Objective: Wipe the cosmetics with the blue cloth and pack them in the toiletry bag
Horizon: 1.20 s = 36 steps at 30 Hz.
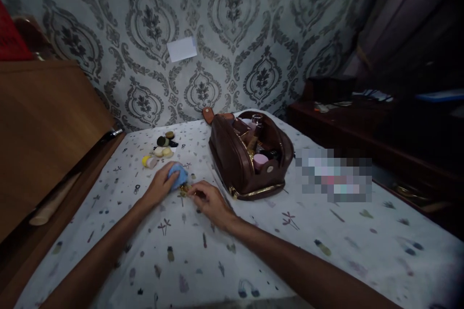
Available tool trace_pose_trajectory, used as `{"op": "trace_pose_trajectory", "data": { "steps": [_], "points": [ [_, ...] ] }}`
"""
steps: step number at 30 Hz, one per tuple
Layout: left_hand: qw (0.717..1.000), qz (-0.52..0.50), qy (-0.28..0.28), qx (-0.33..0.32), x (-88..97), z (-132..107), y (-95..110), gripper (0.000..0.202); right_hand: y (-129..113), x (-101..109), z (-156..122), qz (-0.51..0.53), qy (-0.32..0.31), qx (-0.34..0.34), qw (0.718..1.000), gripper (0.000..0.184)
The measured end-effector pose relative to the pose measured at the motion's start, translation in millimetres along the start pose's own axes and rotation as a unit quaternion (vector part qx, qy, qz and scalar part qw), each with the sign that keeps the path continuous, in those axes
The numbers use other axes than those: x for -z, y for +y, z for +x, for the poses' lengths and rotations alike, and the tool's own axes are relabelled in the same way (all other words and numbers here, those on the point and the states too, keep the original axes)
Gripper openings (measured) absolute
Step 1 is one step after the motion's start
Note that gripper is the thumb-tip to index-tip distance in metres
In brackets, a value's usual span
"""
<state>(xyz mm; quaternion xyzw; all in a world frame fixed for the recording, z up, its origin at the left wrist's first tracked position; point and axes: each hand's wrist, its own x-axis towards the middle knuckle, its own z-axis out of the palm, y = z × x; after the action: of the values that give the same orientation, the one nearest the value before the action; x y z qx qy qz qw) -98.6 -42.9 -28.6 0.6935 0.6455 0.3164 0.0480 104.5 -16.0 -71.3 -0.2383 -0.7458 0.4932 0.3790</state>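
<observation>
My left hand (162, 186) is closed round a soft, crumpled blue thing (177, 176), perhaps a cloth or small pouch. My right hand (210, 204) is beside it, thumb and fingers pinched at a small shiny gold-coloured thing (184, 190) just below the blue one. Its exact kind is too small and blurred to make out. Right of both hands stands a brown leather-look toiletry bag (232, 154), unzipped. Inside are a pink-lidded jar (260, 161) and several other cosmetic containers, partly hidden by its walls.
Beyond my left hand lie a yellow-and-white small container (149, 161), pale round items (163, 152) and dark round items (163, 141). All rest on a patterned white sheet (203, 270). A wooden panel (43, 130) borders the left; a patterned wall (195, 14) stands behind. A blurred-out patch covers something at right.
</observation>
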Motion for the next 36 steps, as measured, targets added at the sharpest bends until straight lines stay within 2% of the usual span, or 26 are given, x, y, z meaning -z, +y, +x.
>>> {"op": "trace_pose_trajectory", "data": {
  "steps": [3,7,9,11,14,19,23,25,30,36],
  "points": [
    [0.996,-0.052,-0.056,-0.043,-7.8,-17.9,13.2,0.032,2.6,0.7,3.5,0.138,0.045,-0.079,0.986,0.004],
    [0.998,-0.061,-0.029,0.006,-15.1,-23.3,22.3,0.029,4.3,1.4,4.8,0.344,0.065,-0.138,0.927,0.028],
    [0.997,-0.061,-0.015,0.032,-16.2,-24.2,24.5,0.030,3.8,1.3,4.8,0.393,0.051,-0.153,0.905,0.039],
    [0.997,-0.063,-0.009,0.048,-15.7,-25.9,25.2,0.032,3.0,0.7,4.9,0.403,0.028,-0.173,0.898,0.046],
    [0.996,-0.062,-0.005,0.065,-13.0,-29.6,23.8,0.031,2.2,-0.8,5.0,0.357,-0.003,-0.183,0.916,0.045],
    [0.995,-0.067,-0.009,0.076,-9.0,-34.3,21.1,0.033,0.3,0.7,2.6,0.263,-0.065,-0.158,0.950,0.036],
    [0.994,-0.078,-0.012,0.082,-9.1,-36.1,22.0,0.036,-6.0,4.0,-2.7,0.150,-0.043,-0.076,0.985,0.028],
    [0.993,-0.085,-0.009,0.085,-9.6,-36.4,22.8,0.037,-10.2,5.1,-5.2,0.073,-0.030,-0.044,0.996,0.032],
    [0.991,-0.097,0.001,0.094,-10.3,-36.7,24.6,0.039,-15.5,5.8,-7.2,-0.045,-0.007,0.011,0.999,0.039],
    [0.989,-0.108,0.000,0.100,-6.4,-37.4,32.2,0.038,-14.2,6.7,-7.9,-0.056,-0.014,0.017,0.998,0.034]
  ]
}}
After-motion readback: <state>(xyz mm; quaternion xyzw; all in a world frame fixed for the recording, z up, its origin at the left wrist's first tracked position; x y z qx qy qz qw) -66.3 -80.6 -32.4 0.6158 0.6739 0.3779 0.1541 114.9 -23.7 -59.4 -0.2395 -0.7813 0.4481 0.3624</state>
